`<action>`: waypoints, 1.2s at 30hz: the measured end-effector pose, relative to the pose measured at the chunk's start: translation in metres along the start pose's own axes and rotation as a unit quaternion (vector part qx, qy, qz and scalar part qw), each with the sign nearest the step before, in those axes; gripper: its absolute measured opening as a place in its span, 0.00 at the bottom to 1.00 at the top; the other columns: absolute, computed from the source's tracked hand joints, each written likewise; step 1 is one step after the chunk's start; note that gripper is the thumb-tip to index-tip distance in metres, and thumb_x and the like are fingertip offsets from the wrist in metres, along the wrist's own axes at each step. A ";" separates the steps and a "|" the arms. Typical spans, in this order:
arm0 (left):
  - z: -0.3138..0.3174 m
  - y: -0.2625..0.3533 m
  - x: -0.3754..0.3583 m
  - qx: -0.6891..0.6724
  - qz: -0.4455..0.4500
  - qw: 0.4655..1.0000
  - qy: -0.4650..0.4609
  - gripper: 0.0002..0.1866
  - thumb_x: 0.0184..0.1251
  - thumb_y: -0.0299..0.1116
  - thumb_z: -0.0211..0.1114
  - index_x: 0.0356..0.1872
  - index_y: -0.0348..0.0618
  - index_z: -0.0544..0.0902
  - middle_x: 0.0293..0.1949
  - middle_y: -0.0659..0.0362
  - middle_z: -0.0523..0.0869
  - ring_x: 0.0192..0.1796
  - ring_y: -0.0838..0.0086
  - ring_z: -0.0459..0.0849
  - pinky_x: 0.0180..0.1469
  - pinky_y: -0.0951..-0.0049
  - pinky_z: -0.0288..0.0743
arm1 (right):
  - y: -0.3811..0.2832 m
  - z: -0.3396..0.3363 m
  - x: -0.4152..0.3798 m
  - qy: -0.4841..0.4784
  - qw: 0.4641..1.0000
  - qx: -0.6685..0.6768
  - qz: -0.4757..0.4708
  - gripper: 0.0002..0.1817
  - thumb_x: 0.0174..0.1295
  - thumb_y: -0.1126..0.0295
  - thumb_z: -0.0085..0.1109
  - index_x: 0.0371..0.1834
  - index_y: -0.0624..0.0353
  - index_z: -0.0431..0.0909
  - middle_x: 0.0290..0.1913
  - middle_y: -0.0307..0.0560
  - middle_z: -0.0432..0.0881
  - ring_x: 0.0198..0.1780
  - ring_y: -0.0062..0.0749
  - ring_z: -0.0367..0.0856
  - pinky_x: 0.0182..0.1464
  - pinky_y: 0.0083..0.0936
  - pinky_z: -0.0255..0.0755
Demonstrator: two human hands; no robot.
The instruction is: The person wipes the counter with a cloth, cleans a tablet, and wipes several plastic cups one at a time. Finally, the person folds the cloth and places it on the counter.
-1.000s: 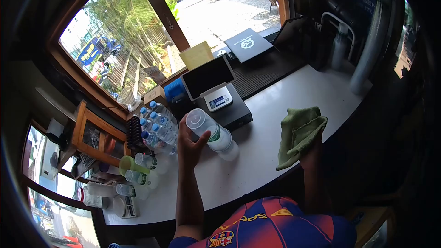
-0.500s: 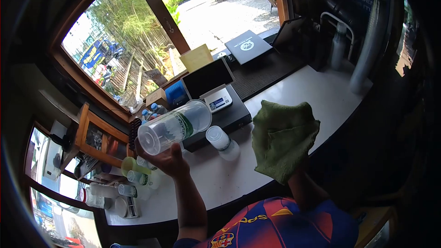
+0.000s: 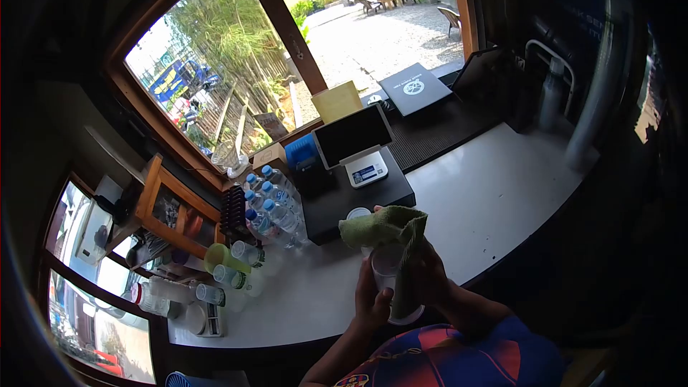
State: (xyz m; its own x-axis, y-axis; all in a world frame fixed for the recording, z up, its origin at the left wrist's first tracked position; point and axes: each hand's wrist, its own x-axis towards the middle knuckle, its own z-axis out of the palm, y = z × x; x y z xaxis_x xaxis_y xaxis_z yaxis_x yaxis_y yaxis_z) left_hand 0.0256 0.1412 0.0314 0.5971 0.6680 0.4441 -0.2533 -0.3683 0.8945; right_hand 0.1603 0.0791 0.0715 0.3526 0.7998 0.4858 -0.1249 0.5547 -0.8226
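Observation:
Close to my body, my left hand point(image 3: 369, 302) is wrapped round a tall clear plastic jar point(image 3: 385, 264), gripping its side. My right hand point(image 3: 431, 276) is closed on a green cloth point(image 3: 381, 226), which drapes over the jar's top and down its right side, touching it. The cloth and fingers hide much of the jar. Just behind the cloth, the top of a smaller clear container point(image 3: 358, 213) shows on the white counter point(image 3: 473, 208).
Beyond my hands stands a black box point(image 3: 337, 211) with a tablet point(image 3: 353, 136) and a white card stand point(image 3: 366, 168). Several water bottles point(image 3: 276, 204) are to its left. Clear cups point(image 3: 229, 276) lie at the counter's left end. A dark folder point(image 3: 414, 88) rests by the window.
My left hand has brought the jar down and right, nearer my body. The cloth, held out spread before, has come left onto the jar. The camera view has shifted a little.

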 end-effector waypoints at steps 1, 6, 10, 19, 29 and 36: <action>-0.002 -0.003 -0.001 0.011 0.010 1.000 -0.013 0.47 0.69 0.63 0.61 0.71 0.28 0.63 0.62 0.47 0.73 0.67 0.62 0.72 0.68 0.61 0.64 | 0.005 0.003 -0.004 0.019 0.992 0.107 0.064 0.30 0.71 0.68 0.54 0.74 0.63 0.61 0.64 0.60 0.72 0.64 0.51 0.75 0.64 0.38 0.71; -0.025 0.037 0.013 -0.058 0.089 0.972 0.211 0.49 0.64 0.66 0.67 0.67 0.31 0.63 0.57 0.47 0.76 0.58 0.63 0.80 0.59 0.62 0.77 | 0.036 0.023 -0.031 -0.160 0.965 -0.204 0.034 0.39 0.68 0.63 0.57 0.79 0.64 0.52 0.76 0.63 0.61 0.72 0.56 0.70 0.69 0.40 0.67; -0.014 0.019 -0.017 0.085 0.062 0.991 0.087 0.41 0.73 0.63 0.57 0.65 0.29 0.69 0.60 0.44 0.75 0.67 0.58 0.70 0.69 0.57 0.63 | 0.016 0.014 -0.014 -0.058 0.995 0.073 0.034 0.37 0.68 0.59 0.56 0.76 0.66 0.57 0.69 0.60 0.70 0.66 0.47 0.74 0.64 0.39 0.70; -0.021 0.023 -0.008 0.008 0.098 0.962 0.253 0.39 0.74 0.65 0.54 0.64 0.33 0.73 0.55 0.49 0.76 0.58 0.61 0.76 0.62 0.59 0.69 | 0.056 0.018 -0.047 -0.153 0.983 -0.044 0.097 0.41 0.69 0.62 0.59 0.79 0.65 0.50 0.77 0.59 0.62 0.76 0.45 0.64 0.75 0.36 0.58; -0.030 0.044 -0.021 0.123 0.003 0.989 0.084 0.51 0.64 0.71 0.61 0.72 0.32 0.67 0.62 0.45 0.72 0.66 0.56 0.71 0.71 0.58 0.61 | 0.050 0.013 -0.059 -0.143 0.989 -0.004 0.026 0.38 0.74 0.63 0.51 0.81 0.62 0.44 0.77 0.58 0.60 0.77 0.42 0.61 0.74 0.36 0.58; -0.014 0.029 -0.043 -0.029 -0.120 0.992 0.030 0.50 0.66 0.67 0.64 0.71 0.31 0.65 0.64 0.45 0.72 0.69 0.53 0.70 0.73 0.57 0.60 | 0.031 0.003 -0.025 -0.132 0.968 0.200 0.072 0.39 0.78 0.52 0.44 0.83 0.61 0.43 0.83 0.55 0.51 0.79 0.40 0.58 0.76 0.37 0.57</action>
State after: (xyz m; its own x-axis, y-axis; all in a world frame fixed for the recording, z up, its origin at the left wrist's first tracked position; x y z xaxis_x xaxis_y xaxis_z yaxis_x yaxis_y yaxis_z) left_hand -0.0180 0.1106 0.0393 0.5998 0.7695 0.2194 -0.1538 -0.1582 0.9754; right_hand 0.1444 0.0767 0.0350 0.0620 0.8771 0.4763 -0.5237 0.4349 -0.7326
